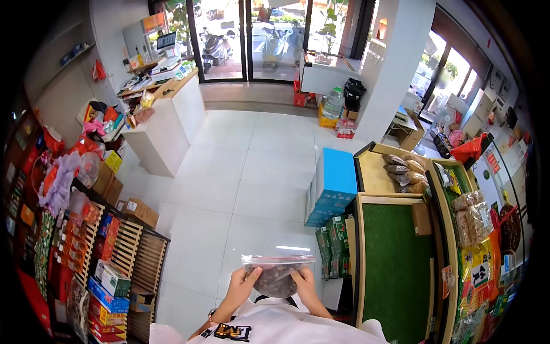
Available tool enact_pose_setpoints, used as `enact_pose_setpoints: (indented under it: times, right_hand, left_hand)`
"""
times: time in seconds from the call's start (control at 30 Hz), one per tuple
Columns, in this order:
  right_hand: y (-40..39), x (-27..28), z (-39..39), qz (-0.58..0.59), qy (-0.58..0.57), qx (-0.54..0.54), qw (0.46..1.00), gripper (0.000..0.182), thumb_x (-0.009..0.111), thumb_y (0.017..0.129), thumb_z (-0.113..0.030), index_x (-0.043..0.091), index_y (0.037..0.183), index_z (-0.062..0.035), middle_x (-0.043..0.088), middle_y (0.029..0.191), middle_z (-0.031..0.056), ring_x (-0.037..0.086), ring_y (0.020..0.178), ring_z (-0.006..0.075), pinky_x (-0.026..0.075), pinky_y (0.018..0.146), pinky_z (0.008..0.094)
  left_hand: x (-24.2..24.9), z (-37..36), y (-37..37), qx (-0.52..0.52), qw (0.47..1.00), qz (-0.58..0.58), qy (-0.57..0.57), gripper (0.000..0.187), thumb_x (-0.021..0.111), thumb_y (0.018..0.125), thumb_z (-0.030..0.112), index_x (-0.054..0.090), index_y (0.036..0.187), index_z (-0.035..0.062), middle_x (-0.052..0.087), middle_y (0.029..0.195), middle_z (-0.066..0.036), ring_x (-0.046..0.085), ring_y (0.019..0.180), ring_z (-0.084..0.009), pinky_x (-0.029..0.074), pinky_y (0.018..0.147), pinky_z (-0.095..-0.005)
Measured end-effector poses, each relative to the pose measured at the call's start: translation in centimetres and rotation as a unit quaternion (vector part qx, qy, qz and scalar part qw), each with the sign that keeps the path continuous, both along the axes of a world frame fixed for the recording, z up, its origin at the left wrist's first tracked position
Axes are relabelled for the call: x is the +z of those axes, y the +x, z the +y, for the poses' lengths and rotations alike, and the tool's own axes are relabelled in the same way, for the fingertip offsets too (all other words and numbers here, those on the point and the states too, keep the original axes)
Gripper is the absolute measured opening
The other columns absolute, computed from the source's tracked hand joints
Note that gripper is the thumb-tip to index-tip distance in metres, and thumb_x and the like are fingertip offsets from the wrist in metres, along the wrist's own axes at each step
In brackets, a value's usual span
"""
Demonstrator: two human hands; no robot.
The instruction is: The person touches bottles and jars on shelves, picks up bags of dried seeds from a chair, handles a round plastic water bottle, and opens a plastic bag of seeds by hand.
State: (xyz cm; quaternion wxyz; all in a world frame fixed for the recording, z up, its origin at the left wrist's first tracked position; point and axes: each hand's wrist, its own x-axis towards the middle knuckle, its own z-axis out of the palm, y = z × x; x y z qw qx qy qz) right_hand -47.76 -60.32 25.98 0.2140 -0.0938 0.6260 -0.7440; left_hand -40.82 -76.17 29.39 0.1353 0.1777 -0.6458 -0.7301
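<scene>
A clear zip-seal bag (277,278) filled with dark brown dried pieces is held up in front of my body, its pale zip edge on top. My left hand (243,286) grips the bag's left side, thumb on the front face. On the right side, my right hand (305,283) pinches it the same way. The fingers behind the bag are hidden. What exactly the dark pieces are, I cannot make out.
To my right stands a wooden display shelf with green matting (389,258), and similar filled bags (405,171) lie in its far compartment. Blue boxes (335,180) are stacked beside it. A slatted rack (123,246) with packaged goods is on the left, a counter (163,126) beyond.
</scene>
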Motion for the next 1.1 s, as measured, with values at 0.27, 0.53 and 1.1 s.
enact_pose_setpoints:
  times: [0.27, 0.53, 1.1]
  right_hand:
    - [-10.6, -0.8, -3.4, 0.01, -0.019, -0.093, 0.995, 0.019, 0.05, 0.082, -0.019, 0.053, 0.081, -0.0003, 0.047, 0.066, -0.0033, 0.037, 0.059, 0.0037, 0.03, 0.051, 0.0183]
    - [-23.2, 0.7, -6.5, 0.044, -0.067, -0.17, 0.982, 0.016, 0.051, 0.08, -0.015, 0.054, 0.077, 0.0007, 0.05, 0.069, -0.002, 0.039, 0.063, 0.0042, 0.033, 0.055, 0.0198]
    - [-38.9, -0.5, -11.2, 0.053, 0.005, -0.179, 0.982, 0.017, 0.051, 0.08, -0.012, 0.052, 0.092, 0.0008, 0.055, 0.086, 0.0045, 0.049, 0.078, 0.0099, 0.038, 0.071, 0.0234]
  left_hand:
    - [-0.1, -5.1, -11.2, -0.012, 0.991, 0.027, -0.132, 0.009, 0.061, 0.069, 0.004, 0.062, 0.078, -0.0003, 0.061, 0.074, -0.007, 0.054, 0.067, -0.0103, 0.041, 0.062, -0.0214]
    - [4.4, -8.8, -26.0, -0.096, 0.95, 0.091, -0.283, 0.009, 0.058, 0.071, 0.004, 0.061, 0.078, 0.0008, 0.059, 0.072, -0.01, 0.054, 0.063, -0.0171, 0.042, 0.058, -0.0245]
    - [2.6, -15.0, -43.2, -0.228, 0.938, 0.057, -0.254, 0.017, 0.054, 0.069, 0.001, 0.061, 0.085, 0.0039, 0.06, 0.077, -0.01, 0.056, 0.067, -0.0204, 0.044, 0.06, -0.0259]
